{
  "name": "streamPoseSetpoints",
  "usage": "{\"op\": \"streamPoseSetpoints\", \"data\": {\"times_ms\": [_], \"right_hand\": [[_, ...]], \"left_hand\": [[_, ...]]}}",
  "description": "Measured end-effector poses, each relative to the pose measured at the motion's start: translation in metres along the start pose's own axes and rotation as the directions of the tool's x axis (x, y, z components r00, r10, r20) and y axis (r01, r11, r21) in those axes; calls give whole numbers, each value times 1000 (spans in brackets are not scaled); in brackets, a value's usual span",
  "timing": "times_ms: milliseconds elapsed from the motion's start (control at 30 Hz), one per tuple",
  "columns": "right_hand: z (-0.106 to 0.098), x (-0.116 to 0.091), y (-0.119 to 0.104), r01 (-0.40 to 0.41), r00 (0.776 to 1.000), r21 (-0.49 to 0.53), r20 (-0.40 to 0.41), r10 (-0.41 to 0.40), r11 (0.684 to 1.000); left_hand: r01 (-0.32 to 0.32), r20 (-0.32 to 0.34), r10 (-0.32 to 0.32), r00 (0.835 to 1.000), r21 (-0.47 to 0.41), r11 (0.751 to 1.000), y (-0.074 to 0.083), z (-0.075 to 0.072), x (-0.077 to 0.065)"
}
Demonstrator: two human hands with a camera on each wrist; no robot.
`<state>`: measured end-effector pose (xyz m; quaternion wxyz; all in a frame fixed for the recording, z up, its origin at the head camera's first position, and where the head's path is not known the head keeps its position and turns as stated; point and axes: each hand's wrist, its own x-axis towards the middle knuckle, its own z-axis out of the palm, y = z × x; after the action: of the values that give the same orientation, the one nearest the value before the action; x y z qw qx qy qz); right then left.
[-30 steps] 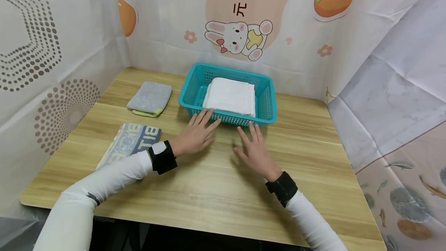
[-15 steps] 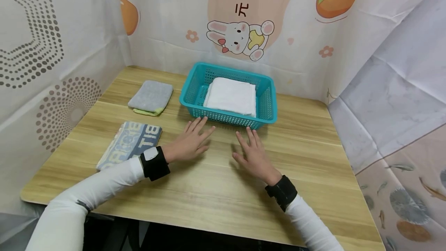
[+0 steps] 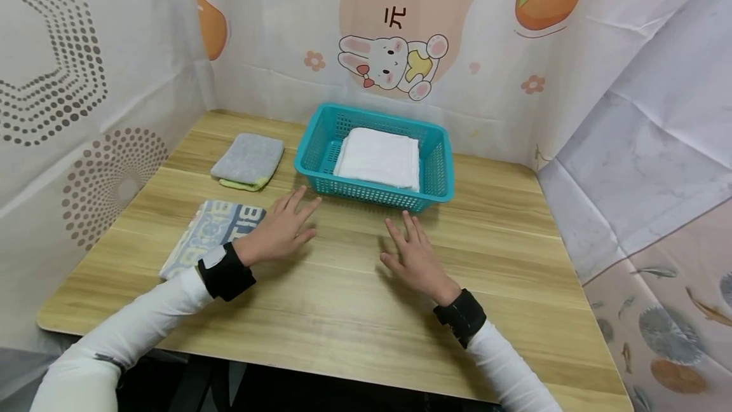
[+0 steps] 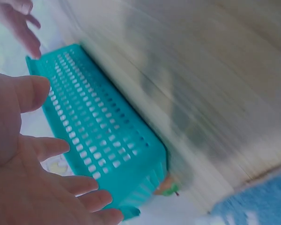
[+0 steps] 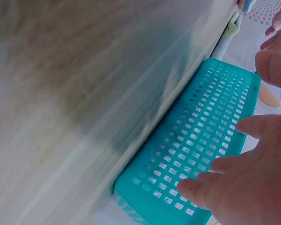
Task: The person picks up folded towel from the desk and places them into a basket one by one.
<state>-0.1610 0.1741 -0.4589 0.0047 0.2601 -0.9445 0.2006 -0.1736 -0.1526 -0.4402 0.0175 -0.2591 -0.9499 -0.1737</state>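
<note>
My left hand (image 3: 280, 227) hovers with spread fingers over the table, just right of a folded blue patterned towel (image 3: 214, 234). My right hand (image 3: 420, 262), fingers also spread and holding nothing, is in front of a teal perforated basket (image 3: 374, 194). Inside the basket lies a folded white towel (image 3: 377, 157). A folded grey towel (image 3: 248, 157) with a green edge rests on the table left of the basket. In the left wrist view the basket's side (image 4: 93, 112) shows beyond the fingers; the right wrist view has the basket's holed wall (image 5: 192, 136) near the right fingertips.
The wooden table (image 3: 343, 329) carries all the towels and the basket. A printed curtain (image 3: 274, 37) hangs behind its far edge, with more curtains at the left and right sides. The table's front edge runs close to the person.
My left hand has drawn away from the basket's front, moving left toward the blue patterned towel. The right hand has pulled back slightly from the basket. The towels and basket stay in place.
</note>
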Motion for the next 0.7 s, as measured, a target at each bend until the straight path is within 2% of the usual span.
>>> {"op": "streamPoseSetpoints", "data": {"times_ms": [567,700], "right_hand": [[-4,0,2,-3,1000,5,4,3,1000],[-4,-2,1,1,1000,12,7,-1,1000]], "left_hand": [[157,4,-157,988,-48,986,-20,-22,-26],[181,4,-181,984,-21,983,-25,-27,-34]]}}
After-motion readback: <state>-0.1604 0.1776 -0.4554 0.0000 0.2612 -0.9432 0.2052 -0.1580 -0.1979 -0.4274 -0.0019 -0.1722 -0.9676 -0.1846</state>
